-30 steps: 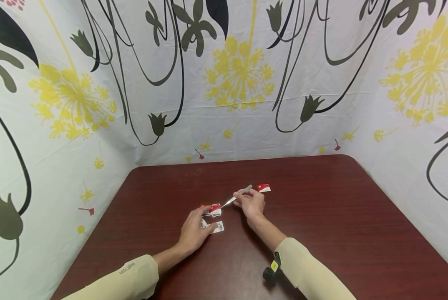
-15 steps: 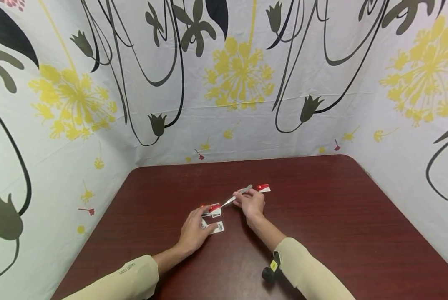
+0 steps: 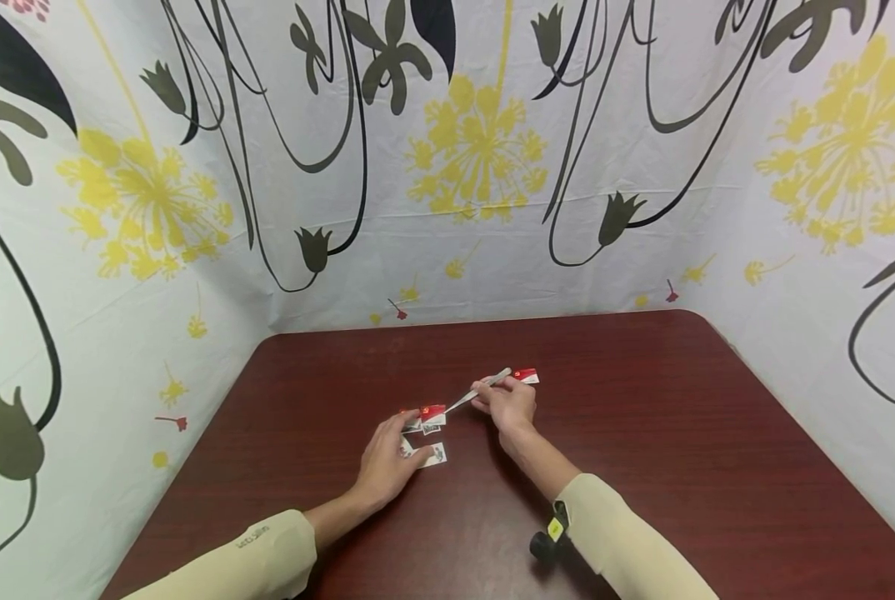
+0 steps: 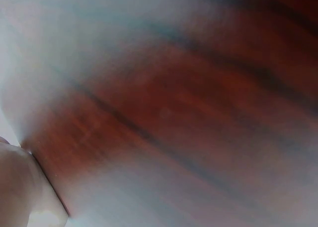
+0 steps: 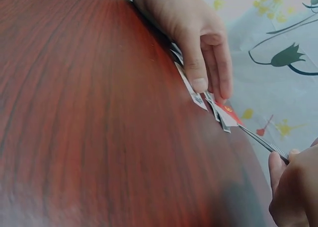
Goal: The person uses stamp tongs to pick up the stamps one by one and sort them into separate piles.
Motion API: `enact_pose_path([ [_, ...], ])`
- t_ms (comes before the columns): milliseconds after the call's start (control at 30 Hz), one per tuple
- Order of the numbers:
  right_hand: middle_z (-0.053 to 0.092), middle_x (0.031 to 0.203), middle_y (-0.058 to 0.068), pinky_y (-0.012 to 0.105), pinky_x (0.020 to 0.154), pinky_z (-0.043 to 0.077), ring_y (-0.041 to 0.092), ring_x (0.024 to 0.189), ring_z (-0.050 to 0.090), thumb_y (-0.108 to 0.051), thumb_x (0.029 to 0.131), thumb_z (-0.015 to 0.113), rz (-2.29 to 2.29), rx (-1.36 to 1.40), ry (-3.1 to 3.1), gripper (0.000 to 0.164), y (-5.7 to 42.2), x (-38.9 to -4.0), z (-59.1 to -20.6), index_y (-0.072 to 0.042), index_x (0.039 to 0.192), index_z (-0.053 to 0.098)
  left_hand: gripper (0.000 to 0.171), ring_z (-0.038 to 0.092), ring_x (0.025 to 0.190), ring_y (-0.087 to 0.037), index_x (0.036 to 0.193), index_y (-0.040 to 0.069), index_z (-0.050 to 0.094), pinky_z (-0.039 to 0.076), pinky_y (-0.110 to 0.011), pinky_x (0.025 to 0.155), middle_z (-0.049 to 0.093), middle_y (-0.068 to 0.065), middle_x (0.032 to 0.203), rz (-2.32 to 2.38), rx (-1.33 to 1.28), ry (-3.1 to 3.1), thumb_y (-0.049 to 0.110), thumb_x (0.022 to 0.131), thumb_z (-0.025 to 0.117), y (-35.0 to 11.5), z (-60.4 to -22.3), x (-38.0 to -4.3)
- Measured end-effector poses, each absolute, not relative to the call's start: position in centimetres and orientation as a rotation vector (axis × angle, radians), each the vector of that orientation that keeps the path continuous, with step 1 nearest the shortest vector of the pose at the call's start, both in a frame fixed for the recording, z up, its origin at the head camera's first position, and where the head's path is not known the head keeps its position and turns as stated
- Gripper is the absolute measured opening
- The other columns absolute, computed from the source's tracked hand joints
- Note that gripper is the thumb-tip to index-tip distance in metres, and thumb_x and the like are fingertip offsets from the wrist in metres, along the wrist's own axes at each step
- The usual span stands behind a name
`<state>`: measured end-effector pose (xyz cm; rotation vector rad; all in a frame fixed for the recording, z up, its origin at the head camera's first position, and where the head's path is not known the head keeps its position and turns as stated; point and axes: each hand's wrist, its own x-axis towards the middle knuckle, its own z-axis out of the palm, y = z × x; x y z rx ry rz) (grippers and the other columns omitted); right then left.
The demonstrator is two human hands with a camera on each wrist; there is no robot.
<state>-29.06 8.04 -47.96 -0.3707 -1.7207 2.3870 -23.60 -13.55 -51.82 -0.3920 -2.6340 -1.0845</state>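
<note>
My right hand (image 3: 509, 408) pinches metal tweezers (image 3: 479, 389), their tips pointing left. Those tips meet the right edge of a small red and white paper piece (image 3: 434, 412); in the right wrist view the tweezers (image 5: 263, 141) touch the corner of this piece (image 5: 229, 115). My left hand (image 3: 383, 462) rests over the pieces, its fingertips on the red and white one and its thumb on a white printed piece (image 3: 437, 455) nearer me. Further printed paper lies partly hidden under the left hand. The left wrist view shows only blurred tabletop and part of the hand (image 4: 25, 187).
Another red and white piece (image 3: 526, 376) lies just beyond my right hand. The dark red wooden table (image 3: 642, 433) has a patterned white cloth (image 3: 485, 275) hanging behind it and at both sides. A black device (image 3: 543, 546) is strapped at the right wrist.
My right hand and the tweezers have shifted slightly to the right, and the red and white piece at their tips has slid a little with them. The left hand stays put.
</note>
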Motion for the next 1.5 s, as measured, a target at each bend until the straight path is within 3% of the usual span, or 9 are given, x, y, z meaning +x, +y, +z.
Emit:
enact_pose_path([
  [600,0.077,0.084,0.008,0.029,0.07,0.063,0.012,0.07,0.077,0.007,0.093,0.077,2.424,-0.374,-1.712,0.025,12.7,-29.2,-46.0,0.017,0.114,0.066,0.063,0.054,0.137,-0.033,0.143,0.009,0.063,0.046,-0.057,0.108,0.064,-0.012,0.142,-1.094,-0.385,-2.646,0.026,0.087,0.086,-13.5,-51.8,-23.6],
  [800,0.078,0.085,0.008,0.03,0.072,0.063,0.014,0.074,0.078,0.007,0.095,0.075,2.385,-0.39,-1.733,0.017,15.6,-29.4,-45.5,0.014,0.11,0.068,0.063,0.055,0.137,-0.033,0.143,0.008,0.064,0.047,-0.058,0.106,0.065,-0.012,0.141,-1.087,-0.389,-2.637,0.025,0.086,0.086,-13.5,-51.9,-23.6],
  [1033,0.077,0.084,0.003,0.03,0.075,0.063,0.014,0.077,0.079,0.003,0.098,0.073,2.307,-0.421,-1.785,0.028,19.3,-29.5,-45.0,0.018,0.12,0.065,0.063,0.055,0.136,-0.034,0.142,0.008,0.064,0.047,-0.058,0.106,0.065,-0.013,0.14,-1.087,-0.394,-2.633,0.025,0.086,0.086,-13.5,-51.9,-23.6],
  [1267,0.078,0.084,0.002,0.031,0.075,0.063,0.01,0.076,0.078,0.003,0.096,0.075,2.214,-0.427,-1.823,0.02,22.2,-30.0,-44.6,0.014,0.112,0.069,0.064,0.054,0.138,-0.035,0.143,0.008,0.063,0.046,-0.059,0.106,0.064,-0.014,0.142,-1.082,-0.383,-2.649,0.026,0.087,0.087,-13.6,-51.8,-23.6],
  [1500,0.076,0.079,-0.001,0.029,0.071,0.063,0.008,0.071,0.076,0.004,0.095,0.075,2.123,-0.467,-1.876,0.03,24.4,-30.6,-44.2,0.017,0.12,0.066,0.064,0.053,0.139,-0.035,0.143,0.008,0.063,0.046,-0.059,0.107,0.064,-0.013,0.143,-1.091,-0.382,-2.653,0.027,0.087,0.087,-13.6,-51.7,-23.6],
])
